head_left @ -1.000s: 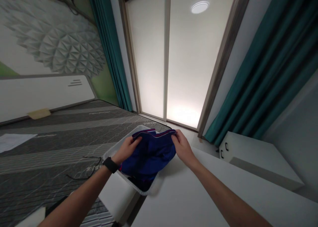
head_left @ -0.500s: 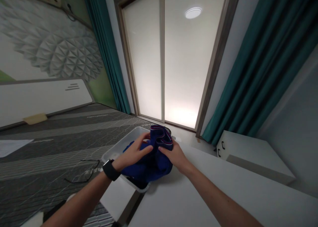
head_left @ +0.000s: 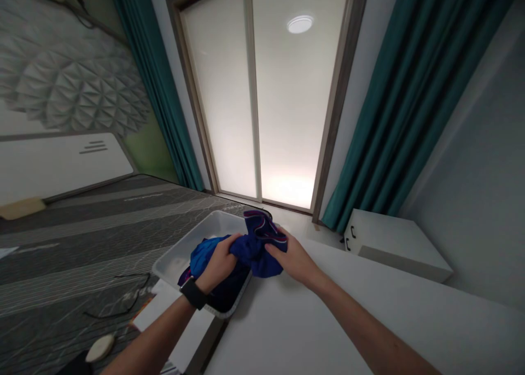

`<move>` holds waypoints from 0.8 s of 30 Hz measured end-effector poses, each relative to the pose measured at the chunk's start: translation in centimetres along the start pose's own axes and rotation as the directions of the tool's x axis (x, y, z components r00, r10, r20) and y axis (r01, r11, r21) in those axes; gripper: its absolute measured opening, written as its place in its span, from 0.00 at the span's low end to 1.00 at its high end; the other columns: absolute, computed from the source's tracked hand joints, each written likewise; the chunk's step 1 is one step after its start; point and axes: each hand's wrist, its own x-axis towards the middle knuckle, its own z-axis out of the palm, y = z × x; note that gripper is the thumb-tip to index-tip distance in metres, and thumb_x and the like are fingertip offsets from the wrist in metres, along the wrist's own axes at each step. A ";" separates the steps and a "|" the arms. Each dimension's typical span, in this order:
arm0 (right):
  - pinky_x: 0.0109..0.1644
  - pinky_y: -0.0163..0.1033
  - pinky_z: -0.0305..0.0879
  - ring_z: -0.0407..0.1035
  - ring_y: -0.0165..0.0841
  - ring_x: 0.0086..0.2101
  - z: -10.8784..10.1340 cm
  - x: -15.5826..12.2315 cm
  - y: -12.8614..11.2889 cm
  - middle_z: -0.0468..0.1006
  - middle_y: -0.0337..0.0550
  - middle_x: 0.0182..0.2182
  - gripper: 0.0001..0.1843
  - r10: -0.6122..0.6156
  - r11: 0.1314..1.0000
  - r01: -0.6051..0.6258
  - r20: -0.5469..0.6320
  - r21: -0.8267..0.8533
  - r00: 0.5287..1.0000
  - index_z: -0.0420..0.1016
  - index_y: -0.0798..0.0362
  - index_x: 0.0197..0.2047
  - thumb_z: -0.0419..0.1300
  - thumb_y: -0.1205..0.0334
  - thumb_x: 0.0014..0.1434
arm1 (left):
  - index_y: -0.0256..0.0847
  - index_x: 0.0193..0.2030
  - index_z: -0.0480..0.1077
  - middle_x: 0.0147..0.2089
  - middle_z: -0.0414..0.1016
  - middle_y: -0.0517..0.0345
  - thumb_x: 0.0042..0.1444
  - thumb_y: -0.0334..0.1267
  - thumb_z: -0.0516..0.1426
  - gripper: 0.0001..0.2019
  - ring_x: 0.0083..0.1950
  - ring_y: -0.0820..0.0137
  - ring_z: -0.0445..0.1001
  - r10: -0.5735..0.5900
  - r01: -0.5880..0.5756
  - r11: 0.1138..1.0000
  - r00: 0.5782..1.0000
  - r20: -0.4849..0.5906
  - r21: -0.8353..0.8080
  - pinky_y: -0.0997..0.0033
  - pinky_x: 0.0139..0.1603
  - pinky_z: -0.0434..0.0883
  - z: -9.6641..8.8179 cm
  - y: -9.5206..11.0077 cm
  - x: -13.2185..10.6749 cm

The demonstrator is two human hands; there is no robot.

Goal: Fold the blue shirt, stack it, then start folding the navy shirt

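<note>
A crumpled dark blue garment [head_left: 256, 253] with a thin red and white trim is bunched between my hands. My left hand [head_left: 219, 263] is shut on its near side, and my right hand [head_left: 287, 257] grips its right edge. Both sit above a white plastic bin [head_left: 192, 252], at its right end. A brighter blue cloth [head_left: 204, 255] lies in the bin under my left hand, with dark cloth [head_left: 229, 293] beside it. A black watch [head_left: 193, 293] is on my left wrist.
The bin stands at the edge of a white surface [head_left: 328, 315]. To the left is a grey patterned mattress [head_left: 82, 255], with a thin black cord [head_left: 123, 304] and a round pale object [head_left: 100, 347] on it. A white cabinet [head_left: 394, 244] and teal curtains [head_left: 381, 101] stand beyond.
My hands have drawn closer and bunched the garment tighter, shifting it right of the bin's middle. More of the bin's inside and the brighter blue cloth now show. The view has turned slightly.
</note>
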 end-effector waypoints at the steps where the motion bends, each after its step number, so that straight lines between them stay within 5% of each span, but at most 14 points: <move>1: 0.54 0.49 0.65 0.73 0.41 0.44 -0.3 -0.1 0.6 0.79 0.43 0.42 0.18 0.014 0.999 -0.012 0.074 -0.034 0.997 0.72 0.51 0.48 0.63 0.59 0.53 | 0.41 0.45 0.75 0.43 0.80 0.58 0.56 0.34 0.51 0.14 0.43 0.64 0.76 0.006 -0.006 0.999 1.000 -0.015 -0.037 0.68 0.47 0.71 0.1 0.4 0.0; 5: 0.54 0.49 0.65 0.72 0.40 0.46 -0.9 -1.4 2.3 0.78 0.44 0.48 0.34 0.035 0.998 -0.042 0.169 0.038 0.985 0.65 0.51 0.59 0.67 0.61 0.48 | 0.39 0.47 0.74 0.45 0.79 0.57 0.54 0.32 0.52 0.15 0.45 0.64 0.75 0.041 -0.046 0.987 0.999 -0.033 -0.153 0.68 0.49 0.70 1.7 1.8 -0.5; 9: 0.49 0.47 0.69 0.73 0.39 0.40 -2.2 -3.2 2.2 0.81 0.42 0.39 0.23 0.116 0.979 -0.149 0.223 0.138 0.968 0.74 0.54 0.47 0.68 0.55 0.48 | 0.37 0.45 0.74 0.41 0.79 0.57 0.53 0.28 0.53 0.14 0.41 0.66 0.75 0.078 -0.074 0.975 0.997 0.010 -0.208 0.70 0.44 0.70 3.8 3.6 -0.9; 12: 0.48 0.47 0.69 0.73 0.39 0.38 -3.8 -4.4 1.6 0.81 0.42 0.35 0.19 0.157 0.977 -0.169 0.095 0.133 0.983 0.77 0.56 0.38 0.68 0.51 0.48 | 0.37 0.44 0.74 0.39 0.79 0.57 0.54 0.28 0.53 0.13 0.40 0.66 0.75 0.113 -0.100 0.967 0.993 0.044 -0.234 0.71 0.41 0.70 5.2 5.5 -0.6; 17: 0.46 0.47 0.71 0.75 0.43 0.38 -7.0 -7.0 0.7 0.82 0.45 0.34 0.21 0.170 0.985 -0.163 -0.132 0.064 0.977 0.79 0.56 0.37 0.68 0.48 0.46 | 0.39 0.53 0.71 0.47 0.78 0.55 0.55 0.29 0.52 0.19 0.47 0.64 0.75 0.178 -0.148 0.964 0.976 0.124 -0.220 0.68 0.49 0.71 7.4 8.9 -0.6; 21: 0.45 0.45 0.71 0.75 0.43 0.38 -9.9 -10.3 1.5 0.82 0.45 0.35 0.19 0.218 0.973 -0.227 -0.168 -0.037 0.962 0.78 0.56 0.37 0.64 0.49 0.50 | 0.44 0.68 0.56 0.64 0.66 0.49 0.54 0.40 0.58 0.34 0.63 0.58 0.66 0.244 -0.299 0.951 0.886 0.396 0.083 0.57 0.64 0.61 7.3 9.2 -1.7; 24: 0.45 0.43 0.70 0.74 0.42 0.38 -11.8 -13.4 3.4 0.81 0.43 0.34 0.14 0.217 0.952 -0.244 -0.154 -0.184 0.964 0.77 0.55 0.37 0.62 0.55 0.50 | 0.45 0.71 0.47 0.72 0.51 0.45 0.46 0.48 0.64 0.48 0.71 0.50 0.49 0.109 -0.379 0.825 0.834 0.540 0.420 0.43 0.70 0.44 6.6 7.0 -2.8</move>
